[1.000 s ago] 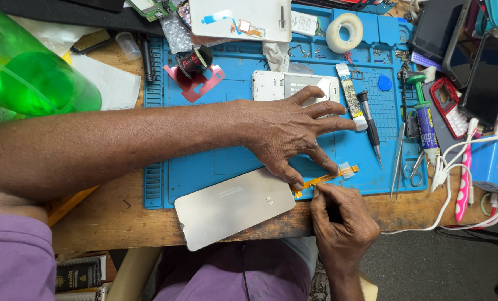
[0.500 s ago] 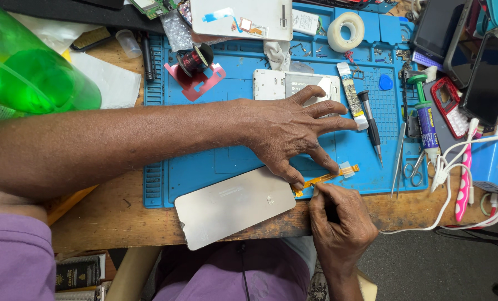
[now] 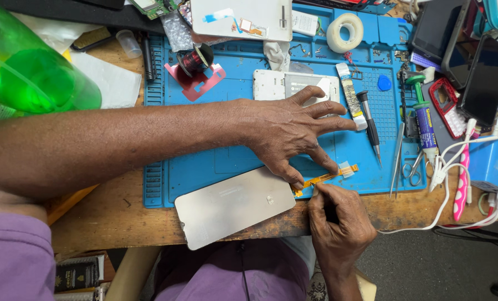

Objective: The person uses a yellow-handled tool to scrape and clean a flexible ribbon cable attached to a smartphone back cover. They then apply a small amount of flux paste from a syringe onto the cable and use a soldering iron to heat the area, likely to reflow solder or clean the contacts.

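Observation:
A silver phone display panel (image 3: 235,207) lies face down across the front edge of the blue work mat (image 3: 204,161). An orange flex ribbon (image 3: 328,176) runs from its right corner. My left hand (image 3: 291,134) reaches across the mat with its fingers spread, and two fingertips press down on the ribbon. My right hand (image 3: 338,220) comes up from the table's front edge and pinches the ribbon near the panel's corner. What sits between its fingertips is hidden.
On the mat lie a white phone frame (image 3: 282,85), a screwdriver (image 3: 369,120), tweezers (image 3: 398,159), small scissors (image 3: 413,167), a glue tube (image 3: 421,114) and a tape roll (image 3: 345,32). A green plastic bottle (image 3: 26,72) stands at left. Phones (image 3: 486,78) and white cables (image 3: 455,184) crowd the right.
Almost nothing moves. Both hands stay on the orange ribbon, with only slight shifts of the right fingertips.

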